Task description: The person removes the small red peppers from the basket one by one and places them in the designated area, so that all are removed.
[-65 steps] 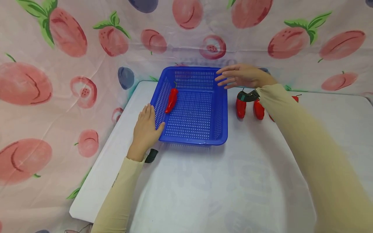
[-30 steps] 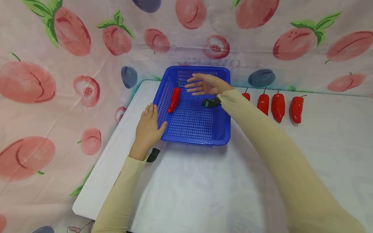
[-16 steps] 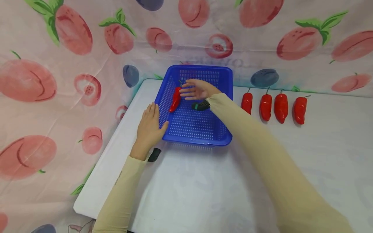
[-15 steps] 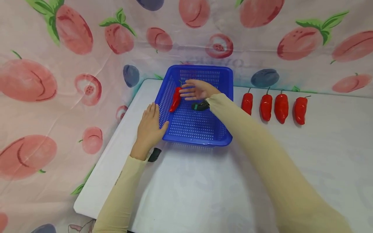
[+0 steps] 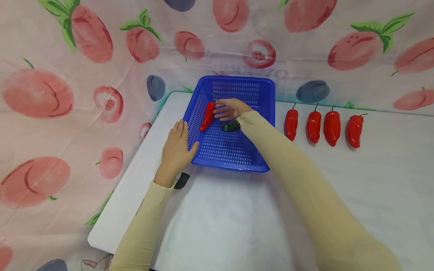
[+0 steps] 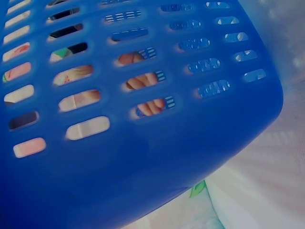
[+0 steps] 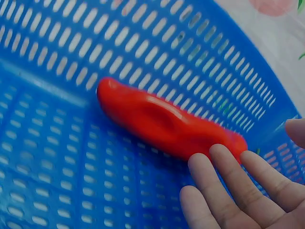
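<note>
A blue perforated plastic basket [image 5: 234, 165] stands on the white table, with one red chili pepper [image 5: 208, 116] lying along its left wall. My left hand [image 5: 175, 148] rests flat against the basket's left rim, fingers straight and thumb over the edge. Inside the basket, my right hand [image 5: 231, 109] is beside the pepper's stem end, its fingers spread and holding nothing. In the right wrist view the fingertips [image 7: 199, 162] overlap the lower edge of the red pepper [image 7: 162, 121]; whether they touch it I cannot tell. Only the basket wall [image 6: 157, 157] fills most of the left wrist view.
Several more red peppers [image 5: 332, 128] lie in a row on the white table [image 5: 217, 222], right of the basket. A fruit-printed cloth [image 5: 210, 41] hangs behind and to the left. A dark device [image 5: 182, 181] sits at the left wrist, another [image 5: 231, 126] at the right wrist.
My right hand has moved from above the basket's right rim leftward and down into the basket, up to the pepper. The left hand stays on the rim. The view has shifted slightly.
</note>
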Available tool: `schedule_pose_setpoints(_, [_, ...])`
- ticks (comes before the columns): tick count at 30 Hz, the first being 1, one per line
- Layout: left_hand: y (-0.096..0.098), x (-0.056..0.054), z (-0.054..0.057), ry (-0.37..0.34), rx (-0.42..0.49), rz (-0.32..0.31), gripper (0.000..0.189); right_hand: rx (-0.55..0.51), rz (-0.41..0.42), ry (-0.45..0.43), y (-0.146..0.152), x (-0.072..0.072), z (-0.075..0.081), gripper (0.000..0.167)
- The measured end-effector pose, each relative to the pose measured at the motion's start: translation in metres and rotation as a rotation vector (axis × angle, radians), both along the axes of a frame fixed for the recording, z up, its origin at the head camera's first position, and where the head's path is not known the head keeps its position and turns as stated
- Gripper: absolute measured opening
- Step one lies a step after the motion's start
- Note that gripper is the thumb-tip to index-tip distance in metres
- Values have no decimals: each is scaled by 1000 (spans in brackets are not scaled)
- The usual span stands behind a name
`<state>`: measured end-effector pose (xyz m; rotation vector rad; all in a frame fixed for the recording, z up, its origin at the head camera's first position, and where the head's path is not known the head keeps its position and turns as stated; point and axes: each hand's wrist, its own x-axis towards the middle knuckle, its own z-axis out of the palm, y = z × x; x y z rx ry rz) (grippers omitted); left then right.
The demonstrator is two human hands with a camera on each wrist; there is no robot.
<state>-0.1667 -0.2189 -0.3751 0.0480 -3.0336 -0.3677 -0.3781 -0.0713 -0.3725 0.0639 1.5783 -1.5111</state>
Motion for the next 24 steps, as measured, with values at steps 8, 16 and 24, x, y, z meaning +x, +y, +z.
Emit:
schedule_pose_setpoints(8, [0,-1,-1,-9,-3,4,74,8,-28,-22,0,0,-8,52])
schedule_pose_setpoints(16, [0,-1,-1,-8,11,4,74,29,-46,-18,-5,-1,-14,52])
schedule_pose_setpoints(24, [0,-2,-1,0,10,2,75,42,-55,-15,-11,-2,-19,53])
